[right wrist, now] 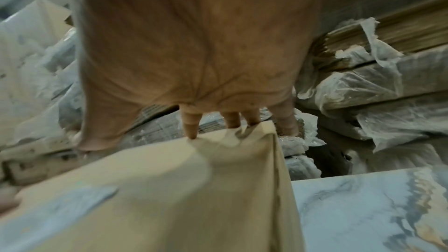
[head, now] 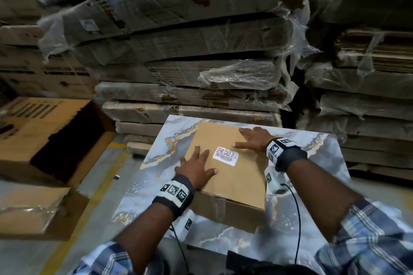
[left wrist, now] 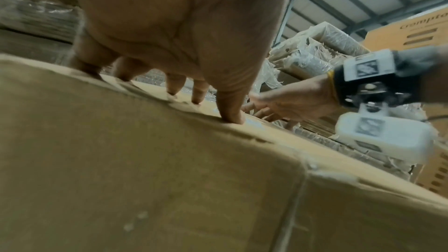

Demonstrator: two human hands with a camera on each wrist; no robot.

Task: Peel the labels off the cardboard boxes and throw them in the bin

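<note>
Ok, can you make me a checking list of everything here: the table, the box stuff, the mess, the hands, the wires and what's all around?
Surface: marble-patterned tabletop, carrying one box.
Job's things: closed cardboard box flat on the tabletop; white barcode label fully stuck on its top. Bin: an open carton stands on the floor to the left, perhaps the bin.
Clutter: small scrap on the floor.
Hands: left hand flat on the box top beside the label; right hand flat near the far edge, fingers on the box's corner.
Cables: black cable hangs from the right wrist camera.
Surroundings: plastic-wrapped stacks of flattened cardboard behind.
</note>
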